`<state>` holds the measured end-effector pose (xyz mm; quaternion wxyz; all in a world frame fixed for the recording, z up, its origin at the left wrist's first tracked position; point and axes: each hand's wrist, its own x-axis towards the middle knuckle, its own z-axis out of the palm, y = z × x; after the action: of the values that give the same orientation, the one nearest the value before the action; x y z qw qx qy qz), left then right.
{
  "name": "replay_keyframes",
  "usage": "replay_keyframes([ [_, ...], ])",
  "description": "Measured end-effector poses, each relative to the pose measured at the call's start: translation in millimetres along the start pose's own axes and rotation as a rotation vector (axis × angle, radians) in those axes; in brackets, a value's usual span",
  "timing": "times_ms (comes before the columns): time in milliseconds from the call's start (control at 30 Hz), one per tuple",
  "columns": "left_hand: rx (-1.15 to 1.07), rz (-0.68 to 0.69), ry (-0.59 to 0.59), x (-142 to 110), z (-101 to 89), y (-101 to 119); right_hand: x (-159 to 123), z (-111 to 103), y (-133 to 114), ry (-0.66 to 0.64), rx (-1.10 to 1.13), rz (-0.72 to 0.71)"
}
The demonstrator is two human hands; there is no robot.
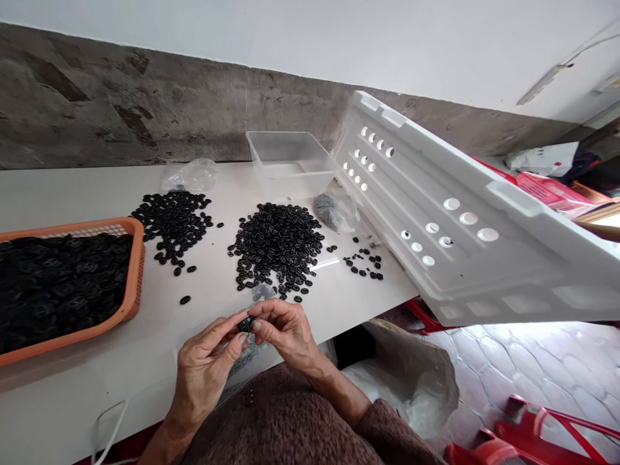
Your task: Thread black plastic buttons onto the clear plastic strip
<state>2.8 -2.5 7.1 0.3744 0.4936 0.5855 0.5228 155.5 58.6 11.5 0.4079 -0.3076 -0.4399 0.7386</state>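
Note:
My left hand (208, 358) pinches a small black oval plastic piece (246, 323) between thumb and fingertips. From the other side, the thumb and forefinger of my right hand (285, 328) close on the same piece, partly covering it. Below both hands, a clear plastic tray (194, 328) with small greyish parts lies at the table's front edge, half hidden. Just beyond my hands spreads a large heap of black oval pieces (278, 242). A second black heap (172, 223) lies further left.
An orange basket (133, 278) full of black pieces stands at left. Behind are a clear bin (290, 165) and plastic bags (191, 174). A large white perforated crate (455, 258) leans at right, near scattered small pieces (363, 261). Red stools (523, 433) stand on the floor.

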Motion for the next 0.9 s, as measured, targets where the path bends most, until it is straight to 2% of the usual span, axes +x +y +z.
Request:
replay_keyframes([
  [133, 0.040, 0.087, -0.031, 1.2, -1.1, -0.4, 0.8, 0.2, -1.7, -0.012, 0.053, 0.016],
  [333, 0.079, 0.112, -0.047, 1.6, -1.1, 4.0, -0.6, 0.4, -3.8, -0.012, 0.044, 0.037],
  [633, 0.087, 0.220, -0.104, 3.7, -0.6, 4.6, -4.1, -0.5, -4.5, 0.017, -0.135, -0.003],
  [767, 0.101, 0.165, -0.081, 2.1, -0.5, 4.0, -3.3, -0.6, -5.6, 0.001, -0.116, 0.020],
  [900, 0.039, -0.047, -0.011, -4.2, 0.9, 2.3, -4.2, -0.3, -5.9, 0.013, -0.107, 0.040],
])
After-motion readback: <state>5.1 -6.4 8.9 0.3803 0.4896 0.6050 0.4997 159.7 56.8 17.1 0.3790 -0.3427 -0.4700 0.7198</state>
